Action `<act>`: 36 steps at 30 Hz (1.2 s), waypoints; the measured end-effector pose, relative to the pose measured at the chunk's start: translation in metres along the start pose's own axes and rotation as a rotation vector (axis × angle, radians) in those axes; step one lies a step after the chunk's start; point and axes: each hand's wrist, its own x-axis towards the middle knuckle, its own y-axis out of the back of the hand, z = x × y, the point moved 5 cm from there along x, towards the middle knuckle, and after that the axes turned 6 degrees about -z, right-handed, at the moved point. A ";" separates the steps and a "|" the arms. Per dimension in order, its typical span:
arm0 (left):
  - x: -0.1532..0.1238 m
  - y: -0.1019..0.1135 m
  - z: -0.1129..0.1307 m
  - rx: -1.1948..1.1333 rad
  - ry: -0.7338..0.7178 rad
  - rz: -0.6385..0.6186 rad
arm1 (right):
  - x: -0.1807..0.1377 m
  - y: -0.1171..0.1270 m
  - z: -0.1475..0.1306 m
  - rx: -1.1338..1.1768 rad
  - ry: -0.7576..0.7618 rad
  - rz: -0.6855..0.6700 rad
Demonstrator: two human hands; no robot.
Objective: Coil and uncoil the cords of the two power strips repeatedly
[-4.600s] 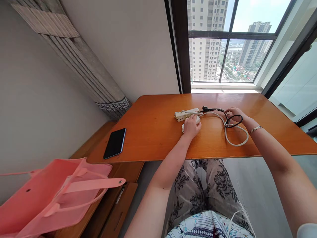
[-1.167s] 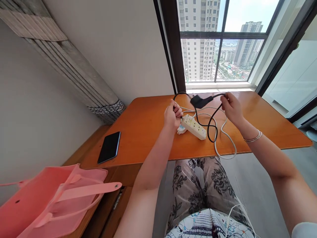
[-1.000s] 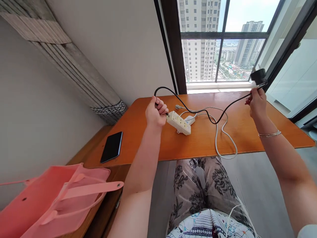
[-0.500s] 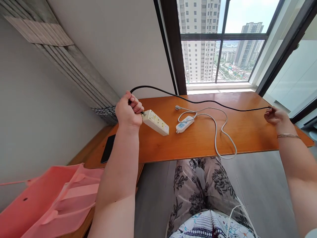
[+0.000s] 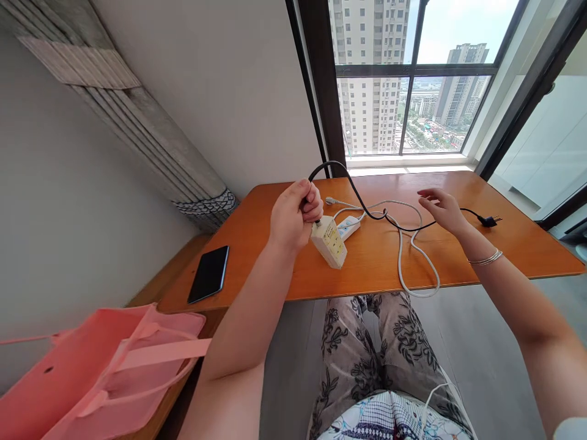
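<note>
My left hand [image 5: 297, 214] is closed round a black cable [image 5: 351, 180] just where it enters a cream power strip [image 5: 330, 243], which hangs tilted below the fist over the desk. From the fist the cable loops up, then runs right across the desktop to a black plug [image 5: 488, 221]. My right hand [image 5: 443, 209] hovers over that cable with fingers stretched and apart, holding nothing. Partly behind the cream strip lies a small white power strip [image 5: 349, 227]. Its white cord [image 5: 428, 264] curls to the right, one loop hanging past the desk's front edge, with a grey-white plug [image 5: 331, 200] at its end.
The orange-brown wooden desk [image 5: 270, 244] stands before a window [image 5: 413, 73]. A black phone [image 5: 208, 274] lies at its left end. A pink bag [image 5: 114, 366] sits at the lower left, and a grey curtain [image 5: 151, 128] hangs along the left wall.
My left hand has moved right, carrying the cream strip closer to the white one. My right hand has let go of the cable's plug end and come left; the plug now rests on the desk.
</note>
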 end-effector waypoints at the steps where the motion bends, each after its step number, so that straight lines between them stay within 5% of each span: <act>1: -0.002 -0.006 -0.004 0.002 0.015 -0.013 | -0.003 -0.009 -0.023 0.086 0.120 -0.003; 4: -0.007 -0.021 -0.018 -0.014 0.062 -0.034 | -0.012 -0.034 -0.080 0.206 0.353 -0.139; 7: -0.010 -0.032 -0.028 -0.013 0.068 -0.108 | -0.016 -0.052 -0.112 0.303 0.433 -0.301; 13: -0.020 -0.040 -0.039 0.061 0.089 -0.367 | -0.015 -0.070 -0.112 0.409 0.319 -0.451; 18: -0.023 -0.028 -0.042 0.124 0.141 -0.393 | -0.013 -0.041 -0.107 0.358 0.301 -0.100; 22: -0.026 -0.033 -0.040 0.286 0.158 -0.576 | -0.017 -0.011 -0.112 0.302 0.349 0.265; 25: -0.032 -0.042 -0.043 0.350 0.182 -0.698 | -0.017 -0.009 -0.112 0.311 0.336 0.318; 28: -0.033 -0.047 -0.046 0.202 0.194 -0.672 | -0.013 -0.024 -0.102 0.333 0.266 0.152; 33: -0.020 -0.033 -0.035 -0.136 0.085 -0.294 | -0.019 -0.065 -0.061 0.336 0.116 -0.365; 36: -0.015 -0.023 -0.029 -0.242 0.095 -0.137 | -0.034 -0.074 -0.043 0.199 0.107 -0.524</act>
